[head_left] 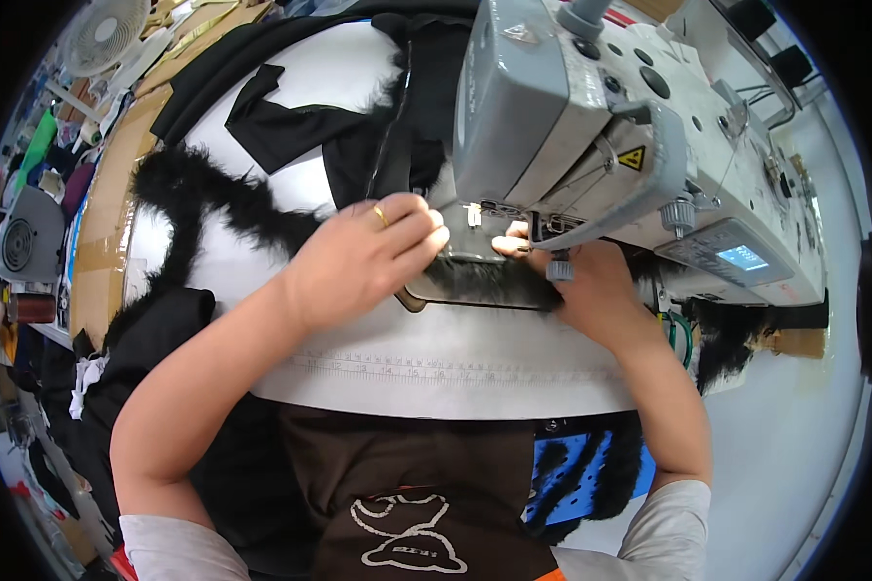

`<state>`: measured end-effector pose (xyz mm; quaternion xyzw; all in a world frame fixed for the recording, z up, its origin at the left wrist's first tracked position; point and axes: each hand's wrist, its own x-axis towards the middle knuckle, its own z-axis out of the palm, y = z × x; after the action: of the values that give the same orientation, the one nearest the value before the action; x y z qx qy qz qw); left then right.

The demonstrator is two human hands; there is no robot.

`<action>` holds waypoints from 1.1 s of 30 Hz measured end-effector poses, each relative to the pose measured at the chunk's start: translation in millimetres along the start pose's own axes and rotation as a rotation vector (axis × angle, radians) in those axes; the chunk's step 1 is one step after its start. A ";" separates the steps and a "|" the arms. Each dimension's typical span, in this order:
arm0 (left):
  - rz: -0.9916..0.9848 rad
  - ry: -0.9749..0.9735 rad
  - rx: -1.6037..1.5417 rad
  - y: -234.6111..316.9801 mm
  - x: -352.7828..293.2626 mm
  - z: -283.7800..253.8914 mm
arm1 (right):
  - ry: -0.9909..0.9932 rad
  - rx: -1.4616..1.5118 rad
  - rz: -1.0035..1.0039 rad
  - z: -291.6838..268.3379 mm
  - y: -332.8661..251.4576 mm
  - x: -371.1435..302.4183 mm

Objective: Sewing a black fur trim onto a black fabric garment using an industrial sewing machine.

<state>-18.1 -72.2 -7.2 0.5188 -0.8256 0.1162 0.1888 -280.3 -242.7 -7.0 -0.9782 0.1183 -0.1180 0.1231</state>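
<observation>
A: While both hands were at the sewing machine (591,126), we logged the left hand (363,257) first. It lay palm down on the black fur trim (484,281), a ring (381,215) on one finger, its fingers (421,232) curled and pressed down onto the trim just left of the presser foot (475,215). Pressing, not pinching, as far as we could see.

B: Agreed. We noted the right hand (586,286) beside it, under the machine head. Its fingers (512,244) reached toward the needle area and touched the trim from the right. The machine's arm hid most of them, so we could not tell whether they were closed on the fur or only resting on it.

A: Position of the trim: on the white bench (455,368), across the needle plate, between the two hands. We saw more black fur (203,194) trailing away to the left over the bench, and black fabric (291,121) lay behind the left hand.

B: We also recorded a printed ruler strip (436,368) along the near bench edge, a lit display panel (743,257) on the machine's right, and a fan (107,34) at far left.
</observation>
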 end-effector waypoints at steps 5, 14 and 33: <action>-0.058 -0.047 0.080 19.8 3.2 -10.2 | -0.004 -0.176 -0.182 -20.8 -7.5 -0.4; -0.187 -0.384 0.195 29.6 -0.1 -23.4 | -0.057 -0.257 -0.091 -13.3 -18.0 -4.3; -0.023 -0.357 0.130 7.9 8.4 -12.9 | 0.118 -0.215 -0.056 -9.9 -2.7 -18.4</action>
<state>-26.1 -70.6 8.0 0.5517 -0.8308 0.0733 0.0066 -299.6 -237.5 -0.7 -0.9801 0.1101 -0.1653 0.0071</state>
